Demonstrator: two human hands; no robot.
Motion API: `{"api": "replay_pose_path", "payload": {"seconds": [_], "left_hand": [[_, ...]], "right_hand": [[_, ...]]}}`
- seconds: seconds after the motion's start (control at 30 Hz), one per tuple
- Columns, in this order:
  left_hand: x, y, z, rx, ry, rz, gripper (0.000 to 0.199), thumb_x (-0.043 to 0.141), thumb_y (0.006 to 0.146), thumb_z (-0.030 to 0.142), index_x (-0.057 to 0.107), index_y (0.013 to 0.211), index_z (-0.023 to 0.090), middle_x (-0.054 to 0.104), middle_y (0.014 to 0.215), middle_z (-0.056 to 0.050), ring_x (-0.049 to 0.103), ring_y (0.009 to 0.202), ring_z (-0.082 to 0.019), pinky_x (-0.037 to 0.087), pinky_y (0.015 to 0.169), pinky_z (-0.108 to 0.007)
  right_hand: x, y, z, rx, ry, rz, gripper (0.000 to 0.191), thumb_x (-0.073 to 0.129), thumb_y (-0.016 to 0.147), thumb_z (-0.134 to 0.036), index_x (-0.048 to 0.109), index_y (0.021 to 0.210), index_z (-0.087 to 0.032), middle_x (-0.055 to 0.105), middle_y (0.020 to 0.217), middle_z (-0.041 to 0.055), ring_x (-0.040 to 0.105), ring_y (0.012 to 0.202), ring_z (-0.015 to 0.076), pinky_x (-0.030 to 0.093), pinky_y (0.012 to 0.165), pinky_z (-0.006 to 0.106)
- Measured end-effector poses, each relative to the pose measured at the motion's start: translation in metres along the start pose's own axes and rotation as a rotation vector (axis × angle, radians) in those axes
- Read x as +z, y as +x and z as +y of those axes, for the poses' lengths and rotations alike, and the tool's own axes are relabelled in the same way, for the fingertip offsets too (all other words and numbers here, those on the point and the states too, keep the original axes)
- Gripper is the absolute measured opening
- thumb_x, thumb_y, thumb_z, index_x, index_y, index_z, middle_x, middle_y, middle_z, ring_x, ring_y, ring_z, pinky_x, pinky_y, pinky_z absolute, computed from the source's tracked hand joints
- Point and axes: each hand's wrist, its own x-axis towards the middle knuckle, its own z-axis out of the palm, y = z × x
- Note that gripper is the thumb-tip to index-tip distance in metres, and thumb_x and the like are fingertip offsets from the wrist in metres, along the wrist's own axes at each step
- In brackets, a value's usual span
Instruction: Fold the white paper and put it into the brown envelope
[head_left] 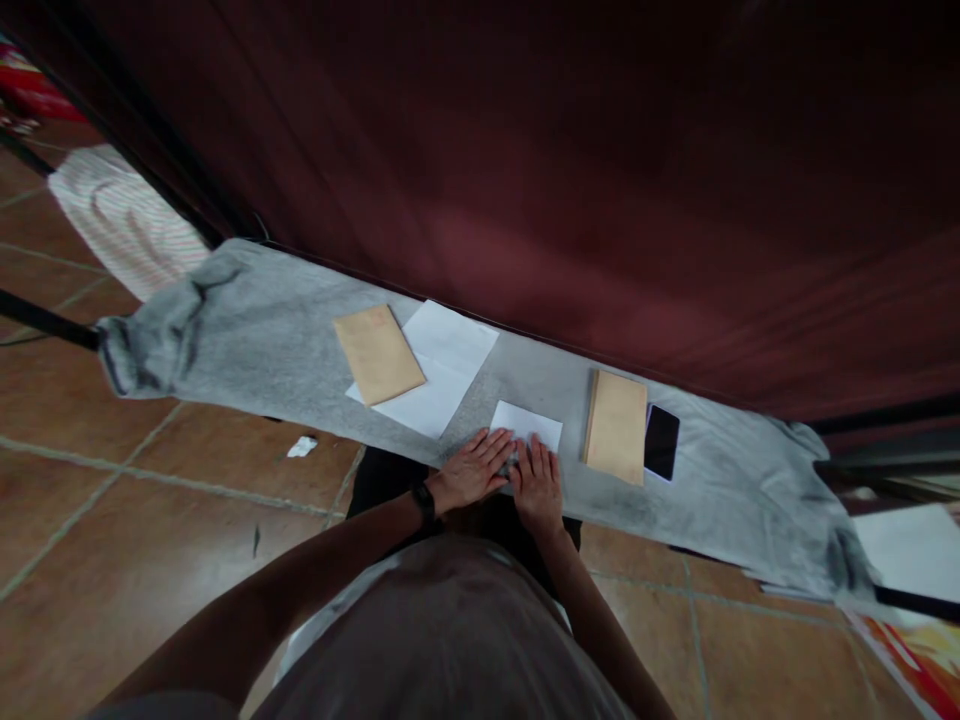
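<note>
A small white sheet of paper (pixel 529 420), seemingly folded, lies at the near edge of the cloth-covered surface. My left hand (pixel 474 470) rests flat on its left part, fingers stretched out. Beside it my right hand (pixel 538 485) presses flat on the paper's right part, fingertips close to those of the left. The paper's near edge is hidden under both hands. To the left, a brown envelope (pixel 381 355) lies on top of larger white sheets (pixel 450 360). On the right is a stack of brown envelopes (pixel 616 425).
A dark-screened phone (pixel 661 442) lies right of the envelope stack. Grey cloth (pixel 255 330) covers the narrow surface, bunched at both ends. A dark red curtain-like wall (pixel 525 230) rises along the far edge. A scrap of white paper (pixel 302 447) lies on the tiled floor (pixel 187 510).
</note>
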Motion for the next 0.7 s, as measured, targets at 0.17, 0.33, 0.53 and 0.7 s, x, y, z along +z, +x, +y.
{"api": "replay_pose_path", "payload": {"seconds": [0.17,0.33,0.53,0.7], "left_hand": [[-0.002,-0.009,-0.014,0.086,0.017,0.026,0.067,0.047,0.098,0.050,0.034,0.153,0.013,0.034,0.160,-0.014,0.025,0.151,-0.023,0.018,0.124,-0.042],[-0.009,-0.019,-0.032,0.105,0.003,0.001,0.063,0.047,0.099,0.047,0.034,0.152,0.016,0.034,0.160,-0.011,0.025,0.151,-0.022,0.018,0.124,-0.041],[-0.008,-0.022,-0.027,0.078,-0.016,0.001,0.063,0.050,0.098,0.044,0.035,0.151,0.014,0.033,0.160,-0.014,0.025,0.151,-0.023,0.018,0.124,-0.042],[-0.013,-0.018,-0.031,-0.006,-0.043,0.042,0.051,0.041,0.102,0.043,0.043,0.147,0.019,0.042,0.156,-0.009,0.033,0.147,-0.019,0.022,0.124,-0.039]], "right_hand": [[0.006,-0.003,0.001,-0.015,-0.028,0.024,0.053,0.036,0.106,-0.036,0.034,0.155,-0.017,0.028,0.162,0.0164,0.031,0.147,0.0298,0.026,0.117,0.052],[0.008,-0.005,0.002,-0.015,-0.021,0.040,0.052,0.035,0.106,-0.038,0.036,0.154,-0.018,0.029,0.161,0.0161,0.032,0.147,0.0302,0.026,0.117,0.053],[0.006,0.004,-0.003,0.024,-0.013,0.002,0.051,0.031,0.107,-0.037,0.039,0.152,-0.015,0.035,0.159,0.0163,0.034,0.146,0.0278,0.025,0.118,0.051],[0.009,0.011,-0.004,0.016,-0.037,0.043,0.049,0.032,0.107,-0.033,0.037,0.153,-0.018,0.035,0.159,0.0142,0.033,0.146,0.0273,0.024,0.117,0.051]]}}
